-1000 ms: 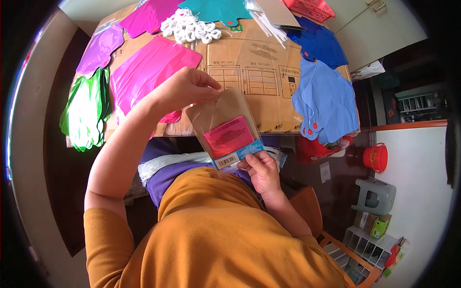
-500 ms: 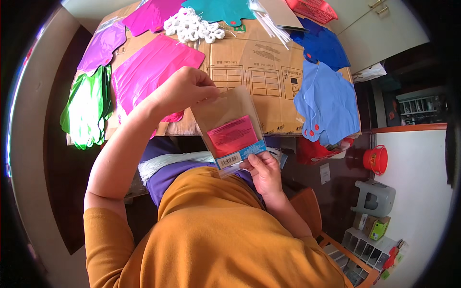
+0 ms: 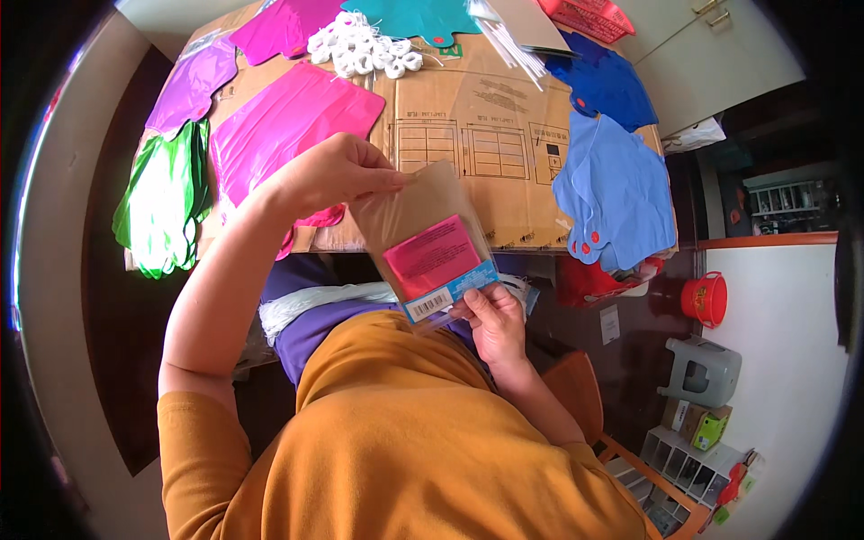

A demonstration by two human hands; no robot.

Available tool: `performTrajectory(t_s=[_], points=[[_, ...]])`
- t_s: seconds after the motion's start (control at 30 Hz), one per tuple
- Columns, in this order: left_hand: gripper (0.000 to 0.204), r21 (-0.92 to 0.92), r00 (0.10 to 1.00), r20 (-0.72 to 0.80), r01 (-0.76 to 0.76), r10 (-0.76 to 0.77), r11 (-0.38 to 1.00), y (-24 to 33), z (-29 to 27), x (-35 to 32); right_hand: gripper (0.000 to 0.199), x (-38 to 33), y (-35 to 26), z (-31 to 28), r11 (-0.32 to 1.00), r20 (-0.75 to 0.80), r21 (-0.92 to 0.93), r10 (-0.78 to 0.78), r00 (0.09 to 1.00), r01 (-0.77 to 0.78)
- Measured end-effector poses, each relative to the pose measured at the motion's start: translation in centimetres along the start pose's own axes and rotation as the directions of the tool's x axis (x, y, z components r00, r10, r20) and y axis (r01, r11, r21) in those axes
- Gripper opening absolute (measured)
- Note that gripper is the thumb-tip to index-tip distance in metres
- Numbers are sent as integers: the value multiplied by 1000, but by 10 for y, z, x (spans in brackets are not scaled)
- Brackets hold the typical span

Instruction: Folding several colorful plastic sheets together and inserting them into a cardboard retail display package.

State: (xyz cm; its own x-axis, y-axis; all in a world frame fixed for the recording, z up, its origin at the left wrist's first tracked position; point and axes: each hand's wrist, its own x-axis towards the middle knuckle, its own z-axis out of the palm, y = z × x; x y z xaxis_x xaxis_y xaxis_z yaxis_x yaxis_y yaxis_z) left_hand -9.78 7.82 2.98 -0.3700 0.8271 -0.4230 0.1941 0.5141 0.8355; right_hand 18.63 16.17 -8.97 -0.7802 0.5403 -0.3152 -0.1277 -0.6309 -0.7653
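Note:
Between my two hands, over the table's front edge, is a clear plastic bag (image 3: 409, 202). Inside it lies a folded pink piece (image 3: 434, 256) with dark print, and a blue-and-white label strip (image 3: 450, 292) with a barcode crosses the bag's lower part. My left hand (image 3: 346, 171) is closed, pinching the bag's upper left edge between thumb and fingers. Down at the lower right corner, my right hand (image 3: 495, 322) grips the bag, its thumb on the label. The fingers behind the bag are partly hidden.
Cardboard (image 3: 432, 117) covers the table. Flat foil-like sheets lie around it: pink (image 3: 288, 126), green (image 3: 166, 198), light blue (image 3: 621, 193) and dark blue (image 3: 607, 85). White string coils (image 3: 360, 45), thin white sticks (image 3: 508, 40) and a red basket (image 3: 589, 18) sit farther back.
My left hand has come down slightly, and the bag's upper part has shifted a little left with it. My right hand keeps its hold in nearly the same place.

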Motion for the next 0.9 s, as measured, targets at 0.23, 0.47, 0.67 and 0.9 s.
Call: performTrajectory(t_s=[0.23,0.47,0.67,0.9], points=[[32,-332,996,-72,-65,43,941,-24,7,10,7,-2,1,3,999,7,-18,27,1000,-27],[25,-133,986,-165,-30,8,991,-8,15,12,9,0,-1,6,1000,-18,15,23,1000,-23],[30,0,985,-175,14,-14,1000,3,17,12,10,-1,4,5,1000,-60,-23,-7,998,6],[33,45,963,-180,-196,201,980,-16,25,18,11,4,-2,15,987,-31,137,85,996,-80]])
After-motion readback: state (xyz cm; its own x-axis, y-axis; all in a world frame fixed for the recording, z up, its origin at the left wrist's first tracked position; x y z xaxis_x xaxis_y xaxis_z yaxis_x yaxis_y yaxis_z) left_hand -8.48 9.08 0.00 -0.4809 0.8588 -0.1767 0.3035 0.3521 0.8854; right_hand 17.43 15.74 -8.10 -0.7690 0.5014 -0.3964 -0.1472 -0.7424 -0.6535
